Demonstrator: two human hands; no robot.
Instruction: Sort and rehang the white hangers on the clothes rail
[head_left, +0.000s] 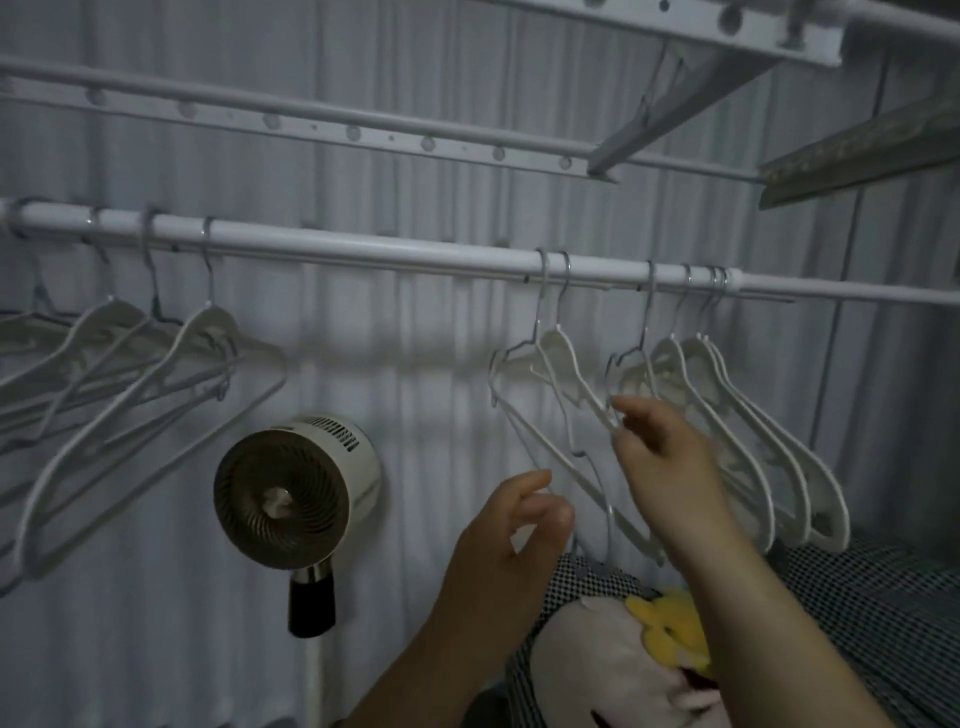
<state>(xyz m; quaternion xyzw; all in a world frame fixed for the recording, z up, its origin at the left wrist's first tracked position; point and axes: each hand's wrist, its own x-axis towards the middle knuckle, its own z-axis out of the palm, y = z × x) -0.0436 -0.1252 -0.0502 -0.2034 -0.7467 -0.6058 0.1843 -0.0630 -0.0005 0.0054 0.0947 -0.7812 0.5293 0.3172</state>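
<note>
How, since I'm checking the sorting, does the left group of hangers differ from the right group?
The left group has hooks spaced apart on the rail; the right group crowds hooks together at its far end. No hand touches the left group; the right hand pinches a hanger in the right group. Both hang from the same rail.

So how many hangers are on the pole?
10. Four hangers at the left end of the rail, six at the right. More may hide past the left edge.
</note>
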